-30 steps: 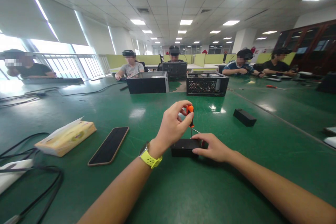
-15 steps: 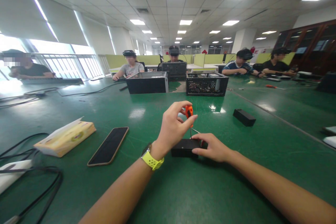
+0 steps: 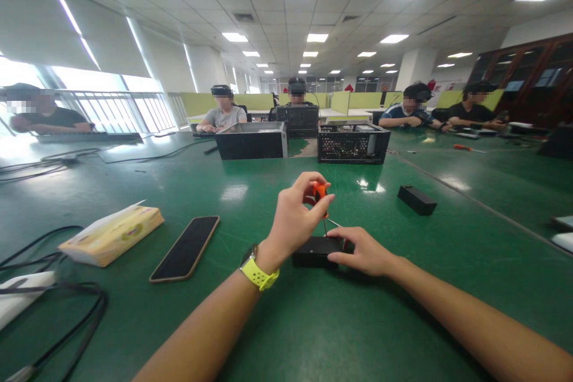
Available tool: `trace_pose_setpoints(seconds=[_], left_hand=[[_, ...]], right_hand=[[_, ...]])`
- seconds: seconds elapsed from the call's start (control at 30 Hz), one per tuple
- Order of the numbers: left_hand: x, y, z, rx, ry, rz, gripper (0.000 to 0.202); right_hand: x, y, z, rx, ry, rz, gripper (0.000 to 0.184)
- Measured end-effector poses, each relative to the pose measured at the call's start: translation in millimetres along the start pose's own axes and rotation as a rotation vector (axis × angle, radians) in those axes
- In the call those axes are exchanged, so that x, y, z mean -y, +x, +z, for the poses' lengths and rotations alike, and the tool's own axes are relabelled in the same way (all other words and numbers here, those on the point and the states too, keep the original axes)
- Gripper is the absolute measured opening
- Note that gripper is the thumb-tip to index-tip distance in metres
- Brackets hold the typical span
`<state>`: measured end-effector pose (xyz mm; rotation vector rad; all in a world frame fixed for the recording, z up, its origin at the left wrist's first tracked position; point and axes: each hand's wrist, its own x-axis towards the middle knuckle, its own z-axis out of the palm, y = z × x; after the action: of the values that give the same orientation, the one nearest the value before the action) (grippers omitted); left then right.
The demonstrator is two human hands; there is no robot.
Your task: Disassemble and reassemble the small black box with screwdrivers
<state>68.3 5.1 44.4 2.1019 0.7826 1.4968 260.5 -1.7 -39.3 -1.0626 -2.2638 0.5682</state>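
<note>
My left hand (image 3: 295,209), with a yellow-green watch band at its wrist, is closed around the orange and black handle of a screwdriver (image 3: 320,191). The screwdriver stands nearly upright, its thin shaft reaching down to the top of a small black box (image 3: 313,252) on the green table. My right hand (image 3: 362,250) grips the box at its right end, thumb on the near side and fingers at the far side. A thin metal rod slants out beyond the right fingers; what it belongs to is hidden.
A phone (image 3: 185,249) and a yellow tissue pack (image 3: 111,236) lie to the left, near black cables (image 3: 85,310). Another black box (image 3: 416,200) rests at the right. Two open computer cases (image 3: 253,143) stand ahead. Several people sit around the table's far side.
The screwdriver handle has turned and tilted slightly within my left fingers. My right hand and the black box stay in place. A person across the table has drawn an arm inward.
</note>
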Motion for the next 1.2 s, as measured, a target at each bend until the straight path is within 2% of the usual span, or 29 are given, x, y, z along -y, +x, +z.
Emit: trace_pose_setpoints(seconds=[0.1, 0.47, 0.73, 0.9, 1.2], left_hand=[[-2.7, 1.0, -2.4, 0.016, -0.043, 0.014, 0.019], [-3.2, 2.1, -2.1, -0.052, 0.01, 0.023, 0.013], [-2.3, 1.2, 0.4, -0.04, -0.158, -0.055, 0.025], [-1.6, 2.1, -0.3, -0.076, -0.123, -0.042, 0.022], [-3.3, 0.7, -1.7, -0.031, 0.108, -0.016, 0.02]], right_hand=[[-0.2, -0.1, 0.4, 0.0, -0.001, -0.003, 0.038], [-0.4, -0.3, 0.7, -0.002, 0.007, -0.011, 0.04], [-0.8, -0.3, 0.9, 0.004, 0.006, 0.002, 0.039], [0.1, 0.0, 0.4, 0.01, 0.013, 0.014, 0.04], [1.4, -0.1, -0.5, 0.008, 0.015, 0.01, 0.041]])
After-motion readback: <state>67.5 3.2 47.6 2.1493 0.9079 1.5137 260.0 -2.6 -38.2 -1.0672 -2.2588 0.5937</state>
